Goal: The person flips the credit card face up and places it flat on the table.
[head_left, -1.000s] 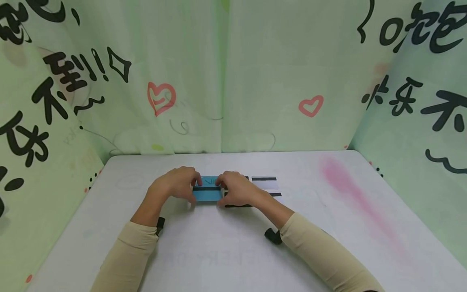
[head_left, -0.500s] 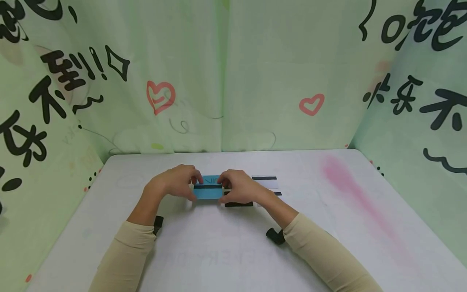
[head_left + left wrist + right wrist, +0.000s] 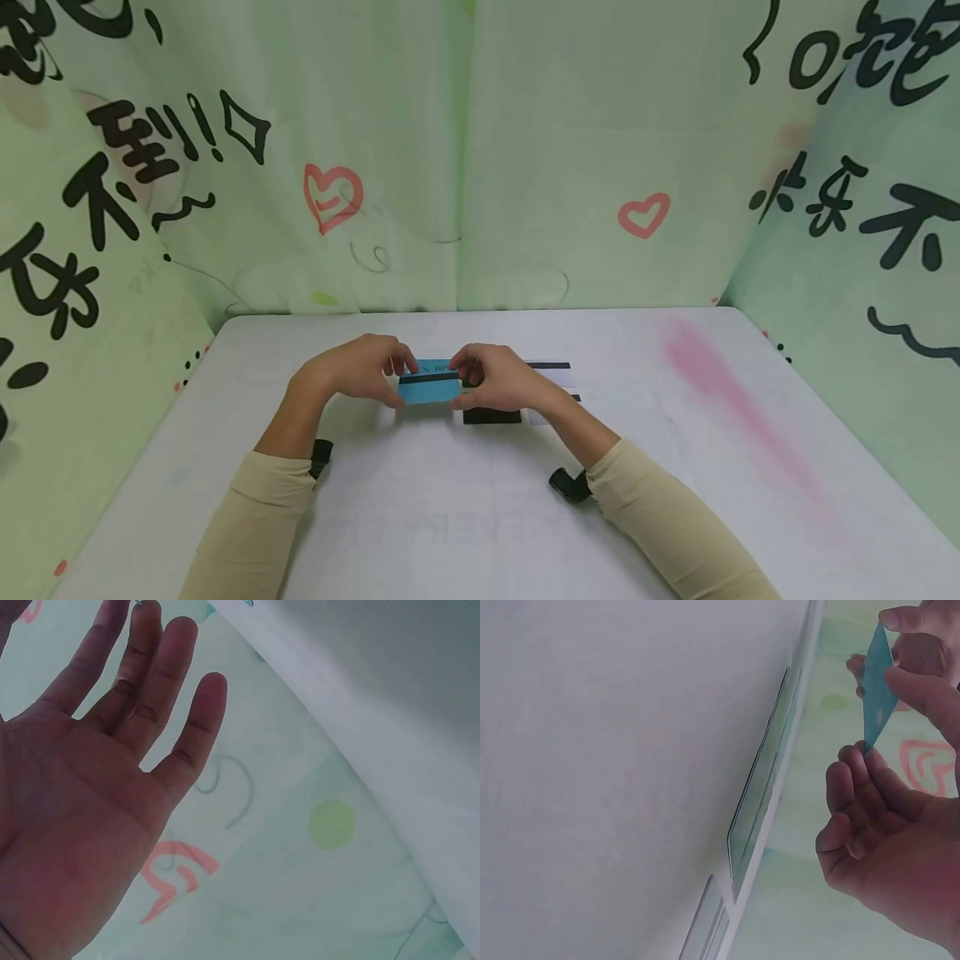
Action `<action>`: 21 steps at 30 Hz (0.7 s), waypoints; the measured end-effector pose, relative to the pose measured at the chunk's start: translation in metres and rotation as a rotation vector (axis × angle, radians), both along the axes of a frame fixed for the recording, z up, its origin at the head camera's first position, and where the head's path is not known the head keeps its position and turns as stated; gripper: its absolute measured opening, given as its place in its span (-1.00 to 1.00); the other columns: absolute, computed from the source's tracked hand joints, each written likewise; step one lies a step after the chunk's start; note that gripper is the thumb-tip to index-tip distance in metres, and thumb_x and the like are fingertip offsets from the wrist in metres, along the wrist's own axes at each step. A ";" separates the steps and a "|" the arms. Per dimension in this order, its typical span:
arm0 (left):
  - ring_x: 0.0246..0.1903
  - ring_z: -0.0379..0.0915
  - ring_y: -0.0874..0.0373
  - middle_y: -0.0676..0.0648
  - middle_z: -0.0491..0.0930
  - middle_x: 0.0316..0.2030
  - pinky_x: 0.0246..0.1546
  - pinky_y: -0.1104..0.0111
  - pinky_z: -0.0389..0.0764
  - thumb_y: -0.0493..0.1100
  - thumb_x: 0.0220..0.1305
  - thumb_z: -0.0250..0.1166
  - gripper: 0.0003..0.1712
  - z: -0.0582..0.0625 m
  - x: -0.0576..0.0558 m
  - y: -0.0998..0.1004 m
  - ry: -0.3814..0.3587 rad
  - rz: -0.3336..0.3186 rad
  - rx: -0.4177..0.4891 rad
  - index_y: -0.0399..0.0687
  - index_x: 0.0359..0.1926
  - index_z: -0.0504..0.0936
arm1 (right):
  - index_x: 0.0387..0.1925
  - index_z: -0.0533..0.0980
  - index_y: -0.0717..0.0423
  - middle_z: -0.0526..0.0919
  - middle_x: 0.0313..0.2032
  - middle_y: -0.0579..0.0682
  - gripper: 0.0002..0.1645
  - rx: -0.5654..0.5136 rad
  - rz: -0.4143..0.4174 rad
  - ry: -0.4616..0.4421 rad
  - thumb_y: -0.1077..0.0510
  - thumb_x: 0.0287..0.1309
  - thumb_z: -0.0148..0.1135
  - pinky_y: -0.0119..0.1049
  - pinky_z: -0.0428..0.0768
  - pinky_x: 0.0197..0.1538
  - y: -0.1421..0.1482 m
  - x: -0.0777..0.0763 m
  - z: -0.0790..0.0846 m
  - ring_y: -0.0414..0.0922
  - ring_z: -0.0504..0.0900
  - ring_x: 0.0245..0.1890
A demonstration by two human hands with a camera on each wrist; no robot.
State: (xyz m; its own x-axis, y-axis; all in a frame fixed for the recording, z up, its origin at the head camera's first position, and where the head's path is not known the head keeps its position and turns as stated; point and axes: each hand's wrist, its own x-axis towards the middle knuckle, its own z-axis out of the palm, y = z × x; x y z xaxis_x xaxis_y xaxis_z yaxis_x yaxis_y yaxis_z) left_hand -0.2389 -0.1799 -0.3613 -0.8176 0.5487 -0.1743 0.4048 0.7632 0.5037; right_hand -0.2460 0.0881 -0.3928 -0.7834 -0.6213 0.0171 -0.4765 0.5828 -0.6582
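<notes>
A blue card (image 3: 427, 390) with a black stripe is held between both hands, slightly tilted and above the table, in the head view. My left hand (image 3: 356, 371) pinches its left end. On the right end, my right hand (image 3: 497, 379) pinches it with thumb and fingers. The right wrist view shows the card (image 3: 879, 686) nearly edge-on between the two hands. In the left wrist view, the left palm (image 3: 82, 795) faces the camera, and the card is mostly out of sight. A black card (image 3: 491, 416) lies under the right hand, partly hidden.
Pale cards (image 3: 557, 377) with black stripes lie beside the black card, partly covered by the right hand and wrist. The white table (image 3: 465, 500) bears a pink smear (image 3: 735, 408) at right. A green curtain (image 3: 540, 167) encloses the back and sides.
Both hands have raised the blue card a little and tilted it. More of the black card shows below the right hand. The grip on both ends stays the same.
</notes>
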 end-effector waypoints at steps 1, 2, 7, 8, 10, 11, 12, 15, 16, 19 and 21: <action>0.01 0.55 -0.03 -0.09 0.66 -0.07 0.02 0.16 0.60 -0.08 0.05 0.60 -0.42 0.000 0.000 -0.001 -0.002 -0.001 0.005 -0.08 0.12 0.69 | 0.10 0.60 0.15 0.70 -0.14 0.04 -0.40 -0.009 -0.003 -0.007 0.04 0.04 0.59 -0.32 0.59 -0.03 0.000 0.000 0.000 -0.13 0.61 -0.16; 0.02 0.55 -0.03 -0.09 0.66 -0.07 0.02 0.16 0.60 -0.07 0.05 0.60 -0.42 -0.001 -0.001 -0.001 -0.006 -0.001 0.012 -0.08 0.12 0.69 | 0.10 0.60 0.15 0.70 -0.14 0.04 -0.40 -0.019 -0.007 -0.014 0.04 0.04 0.59 -0.32 0.59 -0.03 0.001 0.001 0.001 -0.12 0.61 -0.16; 0.02 0.55 -0.03 -0.07 0.67 -0.05 0.00 0.18 0.60 -0.06 0.07 0.61 -0.40 0.000 -0.001 -0.002 -0.009 0.000 0.036 -0.10 0.14 0.68 | 0.12 0.60 0.13 0.68 -0.13 0.05 -0.39 -0.060 -0.023 -0.044 0.05 0.04 0.59 -0.29 0.58 -0.03 0.002 0.000 0.003 -0.06 0.63 -0.14; 0.02 0.55 -0.03 -0.07 0.67 -0.05 0.00 0.18 0.60 -0.05 0.07 0.61 -0.40 0.001 -0.001 -0.003 -0.008 0.000 0.041 -0.10 0.14 0.68 | 0.12 0.60 0.13 0.68 -0.12 0.05 -0.39 -0.065 -0.027 -0.049 0.05 0.04 0.59 -0.29 0.58 -0.03 0.002 0.000 0.003 -0.06 0.63 -0.14; 0.02 0.55 -0.03 -0.06 0.67 -0.05 0.00 0.18 0.60 -0.04 0.06 0.61 -0.40 0.001 -0.001 -0.003 -0.006 0.001 0.049 -0.09 0.13 0.68 | 0.12 0.59 0.11 0.68 -0.12 0.04 -0.39 -0.072 -0.034 -0.061 0.04 0.04 0.59 -0.28 0.58 -0.03 0.002 -0.001 0.004 -0.08 0.63 -0.14; 0.02 0.55 -0.02 -0.05 0.67 -0.05 -0.01 0.19 0.60 -0.04 0.06 0.61 -0.41 0.001 -0.001 -0.004 -0.005 0.004 0.049 -0.07 0.13 0.68 | 0.12 0.59 0.10 0.67 -0.12 0.04 -0.39 -0.074 -0.037 -0.066 0.04 0.04 0.59 -0.28 0.58 -0.03 0.003 -0.001 0.003 -0.09 0.63 -0.14; 0.02 0.54 -0.01 -0.04 0.67 -0.06 -0.02 0.20 0.60 -0.03 0.05 0.61 -0.41 0.001 -0.001 -0.004 -0.008 0.007 0.051 -0.06 0.12 0.68 | 0.12 0.59 0.09 0.67 -0.12 0.04 -0.40 -0.075 -0.039 -0.068 0.04 0.04 0.59 -0.28 0.58 -0.03 0.003 -0.001 0.003 -0.09 0.63 -0.14; 0.02 0.55 0.00 -0.02 0.67 -0.06 -0.03 0.22 0.60 -0.02 0.06 0.60 -0.41 0.001 -0.002 -0.006 -0.016 0.012 0.054 -0.03 0.13 0.69 | 0.11 0.60 0.08 0.68 -0.11 0.05 -0.41 -0.085 -0.043 -0.070 0.04 0.03 0.59 -0.27 0.58 -0.04 0.005 -0.002 0.003 -0.10 0.63 -0.14; 0.02 0.55 0.01 -0.02 0.67 -0.06 -0.02 0.22 0.60 -0.02 0.06 0.60 -0.42 0.001 -0.002 -0.006 -0.020 0.015 0.053 -0.02 0.13 0.69 | 0.11 0.60 0.07 0.68 -0.11 0.05 -0.41 -0.090 -0.044 -0.070 0.04 0.03 0.59 -0.27 0.58 -0.03 0.005 -0.002 0.003 -0.10 0.63 -0.14; 0.02 0.56 0.02 -0.03 0.68 -0.05 0.00 0.19 0.61 -0.03 0.09 0.58 -0.42 0.001 -0.004 -0.009 -0.024 0.020 0.056 -0.02 0.15 0.69 | 0.10 0.60 0.06 0.67 -0.11 0.06 -0.42 -0.100 -0.049 -0.068 0.06 0.03 0.59 -0.27 0.57 -0.04 0.006 -0.003 0.003 -0.11 0.63 -0.15; 0.03 0.57 0.03 -0.03 0.68 -0.04 0.02 0.17 0.61 -0.03 0.11 0.57 -0.43 0.001 -0.005 -0.011 -0.026 0.026 0.060 -0.01 0.15 0.69 | 0.09 0.60 0.06 0.67 -0.11 0.05 -0.43 -0.106 -0.051 -0.068 0.06 0.02 0.59 -0.26 0.57 -0.04 0.007 -0.003 0.003 -0.11 0.63 -0.15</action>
